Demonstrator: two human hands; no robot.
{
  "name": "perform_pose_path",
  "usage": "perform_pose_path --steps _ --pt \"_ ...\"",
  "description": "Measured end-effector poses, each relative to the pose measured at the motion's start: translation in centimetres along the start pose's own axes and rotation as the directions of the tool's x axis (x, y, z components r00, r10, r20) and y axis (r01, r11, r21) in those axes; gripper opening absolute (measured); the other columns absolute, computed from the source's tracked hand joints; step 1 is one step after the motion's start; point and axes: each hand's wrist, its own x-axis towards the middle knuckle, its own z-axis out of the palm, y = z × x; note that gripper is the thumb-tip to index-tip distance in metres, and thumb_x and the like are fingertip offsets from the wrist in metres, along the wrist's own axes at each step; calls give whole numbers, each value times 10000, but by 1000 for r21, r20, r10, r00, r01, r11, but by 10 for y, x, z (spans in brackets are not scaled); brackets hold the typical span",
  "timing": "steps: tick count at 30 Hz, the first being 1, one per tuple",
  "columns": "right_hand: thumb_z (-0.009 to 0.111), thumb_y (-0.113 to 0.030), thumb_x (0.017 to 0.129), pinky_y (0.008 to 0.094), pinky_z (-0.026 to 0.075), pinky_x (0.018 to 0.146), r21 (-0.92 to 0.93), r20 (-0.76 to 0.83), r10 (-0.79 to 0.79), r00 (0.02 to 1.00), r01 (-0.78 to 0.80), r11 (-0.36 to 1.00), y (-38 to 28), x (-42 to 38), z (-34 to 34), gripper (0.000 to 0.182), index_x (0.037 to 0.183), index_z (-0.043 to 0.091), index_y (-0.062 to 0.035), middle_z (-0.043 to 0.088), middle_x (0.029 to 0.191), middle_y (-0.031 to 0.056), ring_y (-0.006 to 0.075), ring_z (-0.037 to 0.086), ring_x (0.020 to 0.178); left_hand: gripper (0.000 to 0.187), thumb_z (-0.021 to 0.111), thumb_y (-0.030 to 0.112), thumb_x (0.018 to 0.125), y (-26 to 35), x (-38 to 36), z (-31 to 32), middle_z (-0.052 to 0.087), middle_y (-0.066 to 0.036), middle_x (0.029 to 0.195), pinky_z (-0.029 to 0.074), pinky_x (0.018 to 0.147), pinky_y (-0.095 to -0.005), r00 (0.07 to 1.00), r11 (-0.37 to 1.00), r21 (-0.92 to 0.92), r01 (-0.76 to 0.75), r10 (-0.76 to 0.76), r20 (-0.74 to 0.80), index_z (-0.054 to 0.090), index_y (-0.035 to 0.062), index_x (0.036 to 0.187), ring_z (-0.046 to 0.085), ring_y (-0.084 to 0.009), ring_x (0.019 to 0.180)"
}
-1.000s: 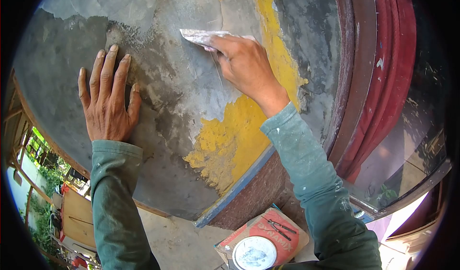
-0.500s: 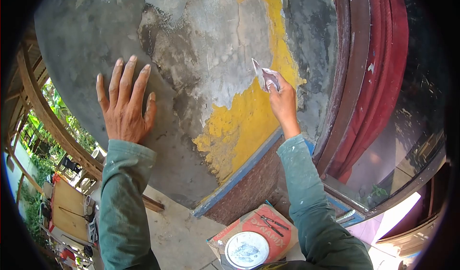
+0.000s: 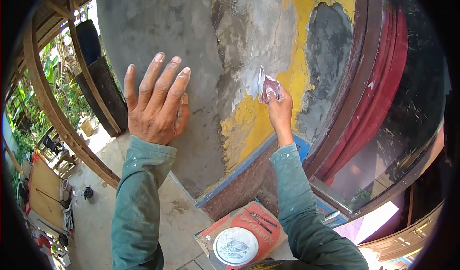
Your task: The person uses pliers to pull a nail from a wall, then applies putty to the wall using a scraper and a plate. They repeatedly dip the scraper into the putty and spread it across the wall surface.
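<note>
My right hand (image 3: 280,108) grips a folded, reddish-brown sheet of sandpaper (image 3: 270,89) smeared with white. Its pale pointed edge lies over the whitish patch (image 3: 263,35) of the wall, just above the flaking yellow paint (image 3: 249,126). Fingers spread and palm toward the wall, my left hand (image 3: 155,105) holds nothing. It overlaps the smooth grey plaster (image 3: 191,140) to the left of a rough brown strip (image 3: 227,30).
Below the wall, a printed cardboard box (image 3: 213,231) bears a white, smeared round lid (image 3: 235,246) and dark pliers (image 3: 261,222). A red curtain (image 3: 383,78) hangs behind the window frame (image 3: 338,97) at right. A curved wooden post (image 3: 57,112) stands at left.
The view has shifted, showing more of the yard and floor at left. My left hand appears farther right and larger. The sandpaper has turned slightly in my right hand.
</note>
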Motion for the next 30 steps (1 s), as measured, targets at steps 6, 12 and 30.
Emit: perform_pose_path --steps 6,12,30 --pt "613 -66 931 429 519 770 -64 -67 -114 991 110 992 -65 -36 40 220 1120 669 29 715 902 236 388 705 850 537 590 56 845 -6 -6 4 572 2 1481 138 1297 -490 982 994 -100 52 -69 -176 625 237 1349 424 -232 1461" --pt "609 -66 918 453 517 760 -175 -15 -200 980 195 965 -121 -64 62 207 1084 664 45 693 875 267 437 689 843 496 569 97 920 -11 -8 9 509 -26 1537 134 1293 -495 952 985 -154 84 -125 -281 580 243 1394 396 -239 1480" --pt "618 -21 865 440 553 806 -296 116 -743 660 736 608 -186 101 45 318 1173 696 -33 713 1055 219 428 681 944 595 575 95 850 -12 -6 9 469 -83 1567 150 1282 -521 930 961 -196 196 -246 -274 535 197 1435 346 -293 1509"
